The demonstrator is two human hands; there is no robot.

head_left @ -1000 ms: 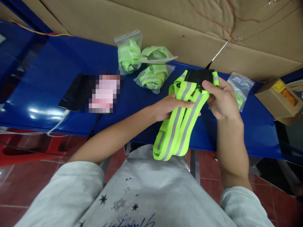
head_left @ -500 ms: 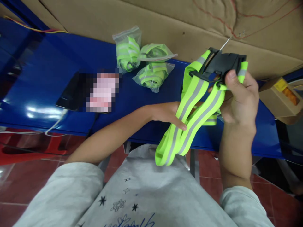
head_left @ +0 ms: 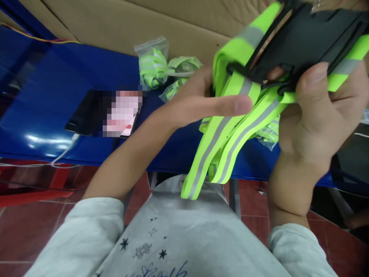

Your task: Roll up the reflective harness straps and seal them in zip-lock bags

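A neon green strap with a grey stripe [head_left: 210, 150] hangs in loops between my hands, its lower end over my lap. My right hand [head_left: 319, 104] grips the black plastic buckle part [head_left: 305, 42] at the strap's top, thumb on its lower edge. My left hand [head_left: 213, 100] is closed round the strap just left of the buckle, with the thumb lying across the front and the other fingers hidden behind. Part of the buckle passes out of view at the top right.
Bagged green straps [head_left: 152, 67] lie at the back of the blue table [head_left: 57, 77], and another bag [head_left: 269, 134] lies beneath the held strap. Left are a dark phone [head_left: 82, 115] with a white cable and a lit, blurred screen [head_left: 122, 115]. Cardboard [head_left: 115, 27] stands behind.
The buckle and my right hand have come nearer the camera, up and to the right. My left hand has moved up the strap towards the buckle, now covering part of the bags behind.
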